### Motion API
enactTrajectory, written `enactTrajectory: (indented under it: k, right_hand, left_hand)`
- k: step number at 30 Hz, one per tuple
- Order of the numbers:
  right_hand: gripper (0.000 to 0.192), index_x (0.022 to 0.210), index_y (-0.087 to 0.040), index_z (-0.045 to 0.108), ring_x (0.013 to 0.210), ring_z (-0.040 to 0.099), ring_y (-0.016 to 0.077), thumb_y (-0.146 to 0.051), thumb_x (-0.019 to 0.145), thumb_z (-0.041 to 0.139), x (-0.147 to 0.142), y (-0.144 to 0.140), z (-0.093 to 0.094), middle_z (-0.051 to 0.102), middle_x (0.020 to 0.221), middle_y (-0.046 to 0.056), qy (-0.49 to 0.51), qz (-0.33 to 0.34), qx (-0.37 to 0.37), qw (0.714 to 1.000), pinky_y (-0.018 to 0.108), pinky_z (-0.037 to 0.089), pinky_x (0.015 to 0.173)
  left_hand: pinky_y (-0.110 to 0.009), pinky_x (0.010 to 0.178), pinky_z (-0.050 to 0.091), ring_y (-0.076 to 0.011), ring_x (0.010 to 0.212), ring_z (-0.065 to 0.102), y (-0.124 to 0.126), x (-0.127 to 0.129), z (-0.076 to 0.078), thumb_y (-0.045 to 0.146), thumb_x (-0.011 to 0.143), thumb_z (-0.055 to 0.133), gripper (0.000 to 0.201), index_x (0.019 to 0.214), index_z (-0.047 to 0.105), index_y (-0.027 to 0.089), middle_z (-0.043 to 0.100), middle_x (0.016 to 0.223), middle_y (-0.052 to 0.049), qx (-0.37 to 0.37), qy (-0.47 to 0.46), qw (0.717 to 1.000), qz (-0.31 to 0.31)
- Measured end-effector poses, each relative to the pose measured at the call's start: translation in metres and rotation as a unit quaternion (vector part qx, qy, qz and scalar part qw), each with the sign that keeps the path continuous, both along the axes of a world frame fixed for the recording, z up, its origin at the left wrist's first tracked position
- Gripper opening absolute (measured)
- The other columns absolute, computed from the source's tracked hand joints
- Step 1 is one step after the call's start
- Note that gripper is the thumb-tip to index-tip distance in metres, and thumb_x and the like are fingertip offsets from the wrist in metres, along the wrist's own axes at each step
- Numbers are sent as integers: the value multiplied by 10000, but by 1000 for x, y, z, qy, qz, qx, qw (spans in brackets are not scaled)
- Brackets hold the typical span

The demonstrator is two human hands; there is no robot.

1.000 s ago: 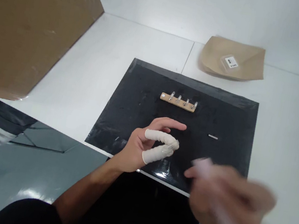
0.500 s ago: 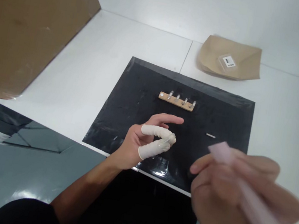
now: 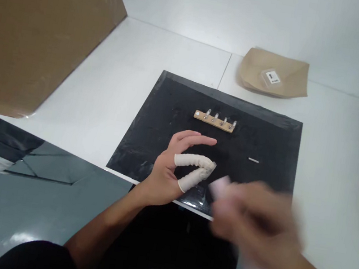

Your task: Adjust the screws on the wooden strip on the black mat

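My left hand [image 3: 168,171] wears white finger cots on thumb and index finger. Pinched between those tips is a small clear piece [image 3: 213,165], too small to name exactly. My right hand [image 3: 257,224], smeared by motion, grips a long pale pink strip [image 3: 220,186]; one end points toward the left fingertips, apart from them, and the rest trails below the hand. Beyond the left hand lies a wooden strip [image 3: 209,119] bearing several small clear tubes with metal bits. A thin pale rod [image 3: 253,160] rests to its right.
Under the hands is a black mat [image 3: 155,117] on a white table [image 3: 107,73]. A brown paper tray [image 3: 292,70] holding a clear labelled box [image 3: 270,78] stands at the back. A large brown panel [image 3: 39,30] rises at the left.
My right hand has swung left with the pink strip, bringing the strip's end close to the left fingertips. The left hand keeps its pinch; the view has shifted slightly.
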State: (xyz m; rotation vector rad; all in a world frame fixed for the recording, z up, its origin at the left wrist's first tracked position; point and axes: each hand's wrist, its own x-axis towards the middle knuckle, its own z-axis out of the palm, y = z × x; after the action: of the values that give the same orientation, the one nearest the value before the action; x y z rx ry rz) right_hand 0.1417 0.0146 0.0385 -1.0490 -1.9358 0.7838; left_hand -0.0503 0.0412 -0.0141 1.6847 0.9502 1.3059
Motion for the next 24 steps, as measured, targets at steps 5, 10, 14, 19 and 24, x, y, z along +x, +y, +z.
enactTrajectory:
  k: [5,10,14,19,24]
  right_hand:
    - [217,889,-250,686,433,512,81,-38,860,649,-6,4,-2,600,632,-61,52,-51,93,993,185,422,354]
    - [191,957,-213,661,564,642,113,-43,877,624,-25,-10,-38,690,785,-2,42,10,113,993,216,558,499]
    - [266,1025,-189,676,705,680,141,-9,834,636,-35,-20,-69,692,915,48,-15,-23,174,984,241,575,574]
    - [296,1050,-186,686,759,662,135,-22,804,675,-37,-27,-84,656,997,58,-9,-79,158,984,234,572,587]
    - [294,1044,-192,689,763,667,132,-18,809,663,-39,-35,-88,649,1010,55,3,-81,123,989,223,581,602]
  left_hand:
    - [-540,1122,433,-265,1280,560,8,-6,-10,238,937,706,62,948,757,271,718,1293,-46,-7,29,999,26]
    - [-503,1157,424,-252,1255,601,55,-23,-25,280,928,711,75,940,770,235,739,1256,-63,-24,94,991,87]
    - [-476,1148,442,-257,1242,620,102,-31,-29,282,897,729,85,926,790,231,744,1258,-49,-63,134,983,112]
    - [-572,1185,324,-317,1316,534,126,-21,-33,263,859,766,66,910,808,267,717,1313,-32,-74,217,964,138]
    - [-674,1189,180,-364,1350,465,127,-10,-37,257,855,773,90,935,810,271,691,1360,-39,-95,240,952,166]
